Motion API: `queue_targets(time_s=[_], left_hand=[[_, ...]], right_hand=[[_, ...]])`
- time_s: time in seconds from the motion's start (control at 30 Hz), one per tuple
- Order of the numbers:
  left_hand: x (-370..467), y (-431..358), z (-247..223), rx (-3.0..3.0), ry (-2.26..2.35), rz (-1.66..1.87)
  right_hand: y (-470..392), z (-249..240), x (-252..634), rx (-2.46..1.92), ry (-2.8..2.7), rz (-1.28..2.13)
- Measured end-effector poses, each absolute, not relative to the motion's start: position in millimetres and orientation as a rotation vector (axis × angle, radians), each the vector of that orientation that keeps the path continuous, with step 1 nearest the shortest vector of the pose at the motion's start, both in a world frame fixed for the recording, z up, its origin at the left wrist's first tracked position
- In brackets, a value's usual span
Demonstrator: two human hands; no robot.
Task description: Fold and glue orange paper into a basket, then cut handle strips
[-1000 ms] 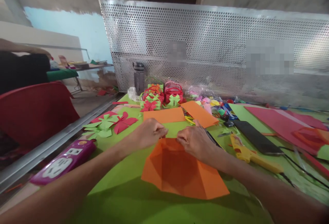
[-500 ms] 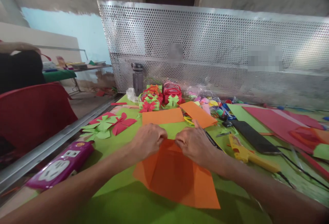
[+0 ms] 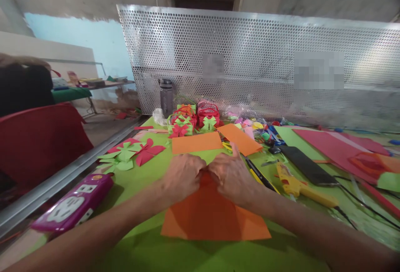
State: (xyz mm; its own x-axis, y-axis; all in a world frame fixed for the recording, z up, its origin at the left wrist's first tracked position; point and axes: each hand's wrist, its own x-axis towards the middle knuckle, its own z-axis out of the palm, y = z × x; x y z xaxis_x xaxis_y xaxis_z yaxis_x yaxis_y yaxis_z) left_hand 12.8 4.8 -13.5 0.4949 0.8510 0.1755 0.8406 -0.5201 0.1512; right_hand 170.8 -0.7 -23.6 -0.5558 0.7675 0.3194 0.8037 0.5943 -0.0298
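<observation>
orange paper (image 3: 215, 220), in left hand (image 3: 184, 176), right hand (image 3: 233, 177), power strip sticker (image 3: 98, 177) illegible

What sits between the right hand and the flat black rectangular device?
In the head view, a slim black-and-yellow tool nearer the right hand, then the yellow glue gun nearer the device.

I've bare table (image 3: 142, 180) beside my left hand (image 3: 184, 177), but paper flowers (image 3: 126, 153) and a power strip (image 3: 75, 201) crowd the left edge.
</observation>
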Motion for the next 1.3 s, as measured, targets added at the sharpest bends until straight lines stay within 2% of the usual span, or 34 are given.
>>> queue_targets(time_s=[0.27,1.13,1.3], left_hand=[[9,8,-14,2.665,1.523,0.331],[-3,22,-19,2.63,1.6,0.29],[3,16,-20,2.67,1.544,0.315]], right_hand=[[3,-28,177,-1.254,-2.494,-0.167],[12,-18,187,-1.636,-2.541,-0.145],[4,-19,176,-1.49,-2.514,-0.159]])
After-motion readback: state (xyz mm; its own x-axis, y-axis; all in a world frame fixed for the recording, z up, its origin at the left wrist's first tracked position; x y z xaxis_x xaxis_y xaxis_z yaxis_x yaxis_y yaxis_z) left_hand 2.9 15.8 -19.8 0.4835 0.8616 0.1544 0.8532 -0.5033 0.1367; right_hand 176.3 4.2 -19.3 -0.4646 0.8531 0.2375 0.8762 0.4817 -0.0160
